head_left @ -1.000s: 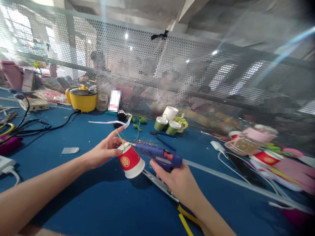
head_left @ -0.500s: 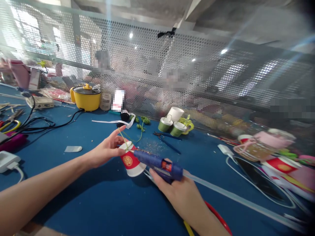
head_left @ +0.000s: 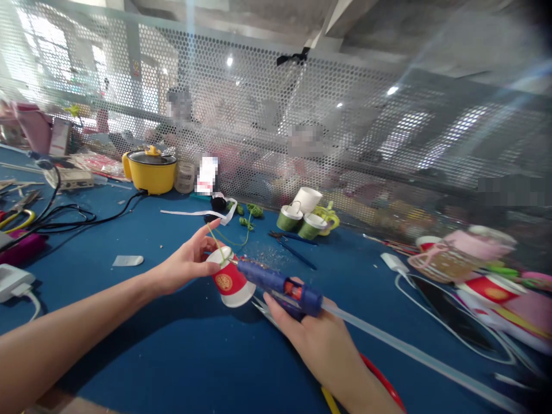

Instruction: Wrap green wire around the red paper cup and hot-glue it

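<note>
Glue gun (head_left: 276, 282) by tilted paper cup (head_left: 235, 283), center of frame.
From my remote feed: left hand (head_left: 196, 257) half-curled, thumb gripping the cup's narrow end, green yarn (head_left: 214, 237) at its forefinger; right hand (head_left: 321, 336), lower right of center, wraps the gun.

Yellow lidded pot (head_left: 153, 175), perforated metal screen (head_left: 248, 86)

A perforated screen (head_left: 245, 92) backs the blue table (head_left: 181, 356), bright windows (head_left: 45, 49) beyond it
</note>
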`<act>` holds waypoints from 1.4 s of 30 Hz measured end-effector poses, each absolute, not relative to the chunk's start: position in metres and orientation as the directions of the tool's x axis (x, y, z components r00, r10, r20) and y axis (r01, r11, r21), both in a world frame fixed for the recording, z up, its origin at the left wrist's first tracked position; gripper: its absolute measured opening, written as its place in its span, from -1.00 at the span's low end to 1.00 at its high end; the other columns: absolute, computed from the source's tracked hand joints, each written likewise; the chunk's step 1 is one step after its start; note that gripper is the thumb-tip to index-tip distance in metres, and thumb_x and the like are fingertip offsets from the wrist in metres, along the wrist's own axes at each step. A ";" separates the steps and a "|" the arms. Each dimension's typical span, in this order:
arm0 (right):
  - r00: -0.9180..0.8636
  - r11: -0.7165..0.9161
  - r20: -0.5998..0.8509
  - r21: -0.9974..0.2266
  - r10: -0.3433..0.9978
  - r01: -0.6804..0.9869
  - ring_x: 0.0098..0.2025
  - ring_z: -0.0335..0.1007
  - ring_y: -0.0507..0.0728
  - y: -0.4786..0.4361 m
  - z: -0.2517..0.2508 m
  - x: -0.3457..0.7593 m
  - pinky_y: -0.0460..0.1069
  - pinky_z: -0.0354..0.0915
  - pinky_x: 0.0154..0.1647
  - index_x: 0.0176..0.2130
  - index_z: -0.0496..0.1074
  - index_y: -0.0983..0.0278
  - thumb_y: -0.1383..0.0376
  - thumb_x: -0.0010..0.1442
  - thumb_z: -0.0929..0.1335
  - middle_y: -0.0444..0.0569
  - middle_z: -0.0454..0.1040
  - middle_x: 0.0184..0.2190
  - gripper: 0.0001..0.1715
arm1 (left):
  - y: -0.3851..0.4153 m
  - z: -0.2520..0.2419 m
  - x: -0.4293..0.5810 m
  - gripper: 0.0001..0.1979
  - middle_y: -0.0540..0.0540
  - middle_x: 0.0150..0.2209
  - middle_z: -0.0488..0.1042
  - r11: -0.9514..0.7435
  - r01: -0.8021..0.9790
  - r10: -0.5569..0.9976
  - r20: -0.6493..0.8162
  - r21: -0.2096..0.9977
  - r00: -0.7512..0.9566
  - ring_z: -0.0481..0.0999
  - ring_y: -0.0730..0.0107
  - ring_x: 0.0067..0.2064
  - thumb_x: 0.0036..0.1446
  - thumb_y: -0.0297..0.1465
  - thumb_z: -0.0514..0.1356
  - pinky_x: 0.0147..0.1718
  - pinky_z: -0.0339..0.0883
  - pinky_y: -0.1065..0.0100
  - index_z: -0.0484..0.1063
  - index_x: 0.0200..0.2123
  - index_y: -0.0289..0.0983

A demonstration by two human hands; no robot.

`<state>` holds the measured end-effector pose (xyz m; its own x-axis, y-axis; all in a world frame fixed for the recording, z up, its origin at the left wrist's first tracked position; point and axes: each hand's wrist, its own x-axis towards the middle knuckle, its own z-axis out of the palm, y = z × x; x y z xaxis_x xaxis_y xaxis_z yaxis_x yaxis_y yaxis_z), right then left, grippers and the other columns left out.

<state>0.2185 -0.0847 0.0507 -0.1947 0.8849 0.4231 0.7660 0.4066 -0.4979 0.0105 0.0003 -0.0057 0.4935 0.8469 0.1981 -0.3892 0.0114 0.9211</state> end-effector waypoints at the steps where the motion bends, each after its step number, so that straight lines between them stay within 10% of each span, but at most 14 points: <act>1: -0.194 0.404 0.422 -0.495 0.886 0.769 -0.54 0.43 0.14 -0.085 0.051 0.218 0.00 0.40 -0.46 -0.43 0.44 0.19 0.27 0.13 0.26 -0.05 0.47 -0.57 -0.81 | 0.000 -0.006 0.010 -0.10 -0.07 -0.17 0.38 0.009 -0.387 0.845 0.200 0.922 0.496 0.38 0.27 -0.12 -0.10 -0.48 0.32 -0.11 0.24 0.21 -0.07 0.25 -0.07; 42: -0.289 0.457 0.455 -0.319 0.842 0.830 -0.38 0.48 0.23 -0.084 0.054 0.226 0.06 0.40 -0.30 -0.39 0.53 0.17 0.26 0.12 0.25 -0.02 0.44 -0.62 -0.74 | 0.001 -0.007 0.009 -0.17 -0.07 -0.16 0.37 0.022 -0.453 0.799 0.257 0.891 0.544 0.38 0.29 -0.13 -0.08 -0.51 0.30 -0.18 0.25 0.27 0.02 0.22 -0.02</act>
<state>0.2263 -0.0838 0.0538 -0.2890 0.8422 0.4551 0.8304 0.4571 -0.3186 0.0093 0.0014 -0.0065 0.5442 0.7986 0.2573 -0.4531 0.0216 0.8912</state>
